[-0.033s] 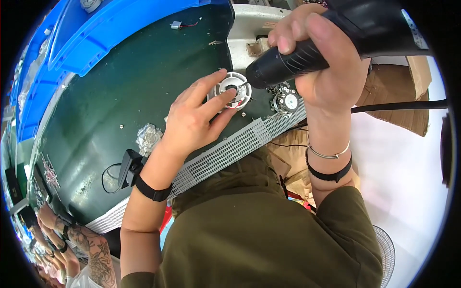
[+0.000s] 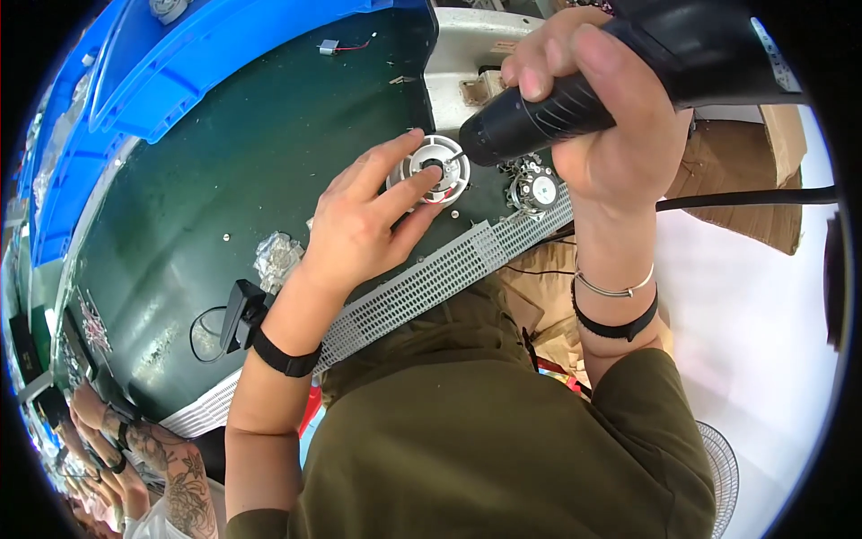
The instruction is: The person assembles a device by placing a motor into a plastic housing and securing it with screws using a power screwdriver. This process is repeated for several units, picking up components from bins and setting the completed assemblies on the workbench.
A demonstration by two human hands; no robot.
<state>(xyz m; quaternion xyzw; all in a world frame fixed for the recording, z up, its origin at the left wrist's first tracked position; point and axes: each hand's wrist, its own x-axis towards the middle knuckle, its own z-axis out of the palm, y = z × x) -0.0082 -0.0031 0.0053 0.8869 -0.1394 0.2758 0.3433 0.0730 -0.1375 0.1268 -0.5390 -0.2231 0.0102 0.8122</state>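
Head cam — driver point(image 2: 575, 103) held, bin point(image 2: 269, 32) has whitish pc. point(image 2: 168, 8)

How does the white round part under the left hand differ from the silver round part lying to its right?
The white part looks larger; the silver part looks smaller.
The white part has open gaps around its rim; the silver part has a cluttered surface with a white disc.
The left hand partly covers the white part; no hand touches the silver part.
Both look roughly round.
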